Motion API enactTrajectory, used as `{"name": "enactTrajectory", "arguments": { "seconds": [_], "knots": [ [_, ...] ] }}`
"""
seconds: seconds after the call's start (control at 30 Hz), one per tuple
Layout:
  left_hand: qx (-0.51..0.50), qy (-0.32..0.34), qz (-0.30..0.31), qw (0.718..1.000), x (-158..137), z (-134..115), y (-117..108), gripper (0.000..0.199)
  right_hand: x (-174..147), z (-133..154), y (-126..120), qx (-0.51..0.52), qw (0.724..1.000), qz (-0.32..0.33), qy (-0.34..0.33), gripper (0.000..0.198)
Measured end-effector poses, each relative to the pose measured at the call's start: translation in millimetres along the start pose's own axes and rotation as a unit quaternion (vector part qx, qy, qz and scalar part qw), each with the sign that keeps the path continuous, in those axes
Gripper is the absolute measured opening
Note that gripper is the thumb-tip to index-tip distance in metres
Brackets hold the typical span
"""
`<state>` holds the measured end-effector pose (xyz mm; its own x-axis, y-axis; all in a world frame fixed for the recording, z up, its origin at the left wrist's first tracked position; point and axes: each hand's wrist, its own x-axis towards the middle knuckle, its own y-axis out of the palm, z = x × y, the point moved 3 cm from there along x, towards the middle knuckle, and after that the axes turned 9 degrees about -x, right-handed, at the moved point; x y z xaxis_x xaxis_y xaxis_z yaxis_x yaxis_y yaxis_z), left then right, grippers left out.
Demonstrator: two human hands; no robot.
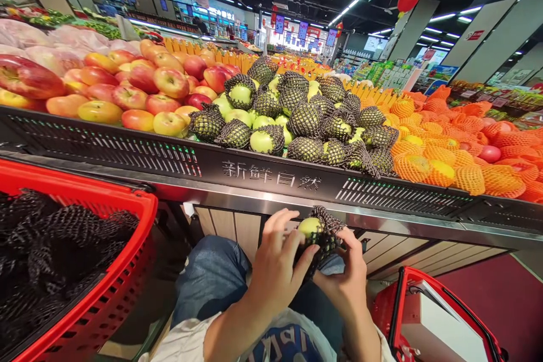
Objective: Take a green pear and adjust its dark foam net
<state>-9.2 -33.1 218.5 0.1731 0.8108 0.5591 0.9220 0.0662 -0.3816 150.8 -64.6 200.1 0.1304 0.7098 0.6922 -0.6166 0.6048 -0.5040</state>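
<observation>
Head view: left hand (275, 263) and right hand (345, 277) both pinch one green apple (310, 227) half inside a black foam net sleeve (326, 237), just above the lap; bare end points up-left, sleeve axis running down-right; red basket (127, 271) of loose sleeves at left; netted apples (297, 119) piled beyond on the display shelf (271, 175).

Both hands on one green apple (310, 227) down low by the knees: left hand (278, 268) and right hand (345, 280) gripping its black foam net sleeve (326, 237). Red basket (102, 294) of spare black nets sits left, netted green apples (297, 116) piled on the display shelf (271, 175) above.
</observation>
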Motion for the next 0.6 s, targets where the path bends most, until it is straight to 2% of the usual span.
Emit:
{"name": "enactTrajectory", "arguments": {
  "seconds": [0.03,0.1,0.2,0.3,0.4,0.5,0.6],
  "knots": [
    [-0.012,0.022,0.002,1.0,1,-3,0,0.011,-2,-2,1,0.006,1.0,-0.009,0.011,0.057],
    [-0.084,0.024,0.005,0.996,3,-3,0,0.008,-6,-8,4,0.025,0.999,-0.022,0.038,0.065],
    [-0.222,-0.033,-0.037,0.974,8,3,-2,0.015,-13,-11,7,0.076,0.994,-0.04,0.063,0.079],
    [-0.289,-0.117,-0.09,0.946,12,11,-6,0.029,-15,-9,7,0.115,0.99,-0.028,0.075,0.092],
    [-0.323,-0.188,-0.105,0.922,13,20,-3,0.035,-13,-6,4,0.066,0.996,0.001,0.062,0.084],
    [-0.359,-0.227,-0.09,0.901,11,26,9,0.032,-12,-4,1,0.015,0.999,-0.028,0.004,0.069],
    [-0.445,-0.286,-0.086,0.844,4,29,25,0.029,-14,-4,-1,0.03,0.996,-0.077,-0.029,0.068]
  ]
}}
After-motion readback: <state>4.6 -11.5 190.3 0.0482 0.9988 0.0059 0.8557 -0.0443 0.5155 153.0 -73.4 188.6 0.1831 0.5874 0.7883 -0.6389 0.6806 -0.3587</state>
